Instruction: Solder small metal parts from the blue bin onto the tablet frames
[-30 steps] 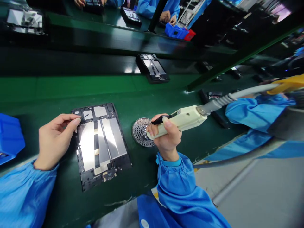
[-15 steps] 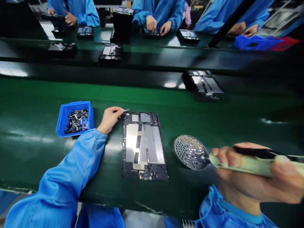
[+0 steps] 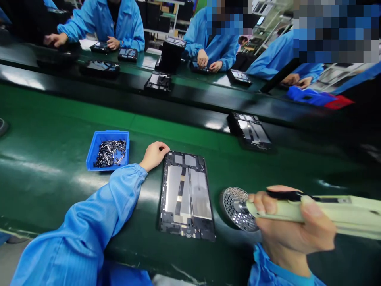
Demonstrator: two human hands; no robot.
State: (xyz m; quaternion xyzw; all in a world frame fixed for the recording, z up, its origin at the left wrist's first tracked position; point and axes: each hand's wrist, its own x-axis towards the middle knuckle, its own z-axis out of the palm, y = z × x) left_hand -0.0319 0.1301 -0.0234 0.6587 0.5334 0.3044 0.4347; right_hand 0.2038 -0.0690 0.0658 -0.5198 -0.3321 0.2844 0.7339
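An opened tablet chassis (image 3: 186,196) with silver shielding lies flat on the green bench in front of me. My left hand (image 3: 154,155) rests at its upper left corner with the fingers curled in a pinch; what they hold is too small to make out. My right hand (image 3: 293,228) is wrapped round a cream electric screwdriver (image 3: 321,212), held level. Its tip points left over a round perforated screw dish (image 3: 236,208) beside the chassis.
A blue bin (image 3: 108,150) of small metal parts sits left of my left hand. Another chassis (image 3: 250,130) lies on the dark conveyor strip behind. Several more devices sit further back, where other people in blue coats work across the line.
The camera view swung left, bringing the blue bin into sight. My left hand stayed at the chassis's top left corner and curled tighter. My right hand kept the screwdriver over the screw dish.
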